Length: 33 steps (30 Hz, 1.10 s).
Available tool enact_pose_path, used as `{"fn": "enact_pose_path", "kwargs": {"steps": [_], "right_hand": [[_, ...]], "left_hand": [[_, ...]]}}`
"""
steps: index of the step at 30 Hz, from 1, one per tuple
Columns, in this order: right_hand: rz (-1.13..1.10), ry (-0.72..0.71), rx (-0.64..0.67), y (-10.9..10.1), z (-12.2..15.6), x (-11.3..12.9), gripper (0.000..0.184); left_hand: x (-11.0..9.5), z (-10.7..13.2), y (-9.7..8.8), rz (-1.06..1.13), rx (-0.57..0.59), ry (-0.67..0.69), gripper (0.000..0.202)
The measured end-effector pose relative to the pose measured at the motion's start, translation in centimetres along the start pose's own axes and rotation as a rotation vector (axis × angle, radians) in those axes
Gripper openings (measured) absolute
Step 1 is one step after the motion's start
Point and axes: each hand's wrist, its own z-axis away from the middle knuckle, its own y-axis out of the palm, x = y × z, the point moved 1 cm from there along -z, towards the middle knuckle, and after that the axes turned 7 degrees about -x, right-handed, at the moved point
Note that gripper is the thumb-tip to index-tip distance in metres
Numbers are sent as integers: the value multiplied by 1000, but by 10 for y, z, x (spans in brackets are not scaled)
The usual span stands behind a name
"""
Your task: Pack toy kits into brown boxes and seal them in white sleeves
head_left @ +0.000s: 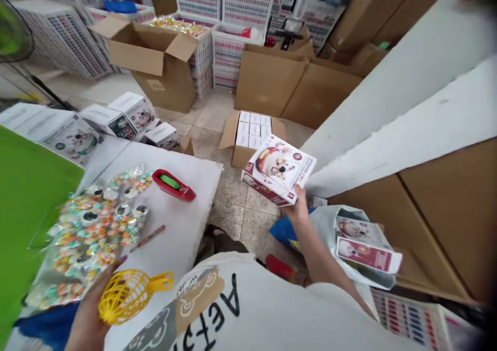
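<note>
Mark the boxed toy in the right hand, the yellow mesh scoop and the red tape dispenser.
boxed toy (279,167): head view, printed top face.
yellow mesh scoop (124,295): head view, round cage.
red tape dispenser (173,184): head view, middle of body.

The right hand (298,211) grips a box (277,170) from beneath, over the floor (233,206). Just beyond that grip an open carton (238,157) stands on the floor, small packs (254,128) inside. Right of the grip, more boxes (365,247) lie in what may be a sack (326,227). Left of it the table (186,216) bears a tape dispenser (173,184), a pen (147,238) and a bag of toys (93,227); the left hand (89,315) grips a mesh scoop (124,294) before that bag.
</note>
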Motion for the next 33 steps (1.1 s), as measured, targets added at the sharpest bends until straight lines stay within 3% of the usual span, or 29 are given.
{"fn": "enact_pose_path", "kwargs": {"steps": [3,5,6,9,13,16,18,23,28,33], "right_hand": [[-93,32,-54,-27,13,-14,84],[-76,-50,40,-22,20,-6,89],[-23,-129,114,-13,22,4,91],[197,-449,372,29,32,48,95],[368,-864,703,93,61,111,94],[430,-1088,885,137,93,137,94],[455,-1182,987,165,114,141,95],[453,-1401,1251,217,152,123,90],[501,-1367,1331,225,158,116,70],[658,-1254,1397,219,163,136,89]], "left_hand": [[-28,6,22,66,148,42,46],[-48,16,36,-20,241,163,56],[-58,22,41,-82,322,244,60],[-80,37,45,-203,375,405,67],[-88,64,24,-392,350,601,58],[-82,88,2,-710,204,721,47],[-74,97,-9,-881,88,712,45],[-27,84,-22,-1084,-35,448,47],[23,71,-26,-921,-5,403,53],[32,84,-25,-913,-18,455,47]]}}
